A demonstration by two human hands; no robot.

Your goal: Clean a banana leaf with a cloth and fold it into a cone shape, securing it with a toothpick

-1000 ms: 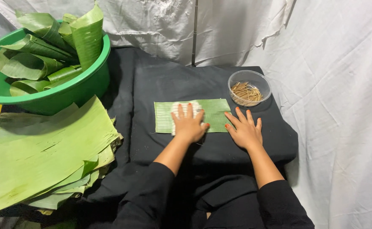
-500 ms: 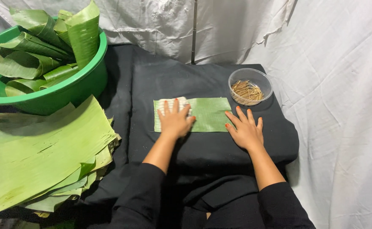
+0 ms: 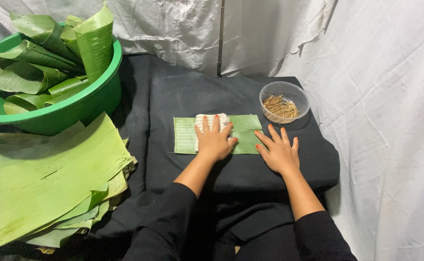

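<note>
One cut banana leaf strip (image 3: 243, 133) lies flat at the middle of the black-draped table (image 3: 183, 92), long axis running left-right across the view. One white cloth (image 3: 212, 119) sits on the strip's middle. Left hand (image 3: 214, 140) lies palm-down on the cloth, fingers slightly spread and flat, pressing it against the leaf. Right hand (image 3: 280, 153) lies flat with fingers spread; its fingertips touch the strip's right end and the palm is on the black cover. One clear round plastic bowl (image 3: 284, 101) of thin wooden sticks stands at the table's far right, near the strip but apart from it. One green basin (image 3: 83, 99) at far left holds several rolled banana leaves, at least six. One stack of flat banana leaves (image 3: 42, 179) lies below it. White sheets (image 3: 381, 96) hang behind and to the right.
</note>
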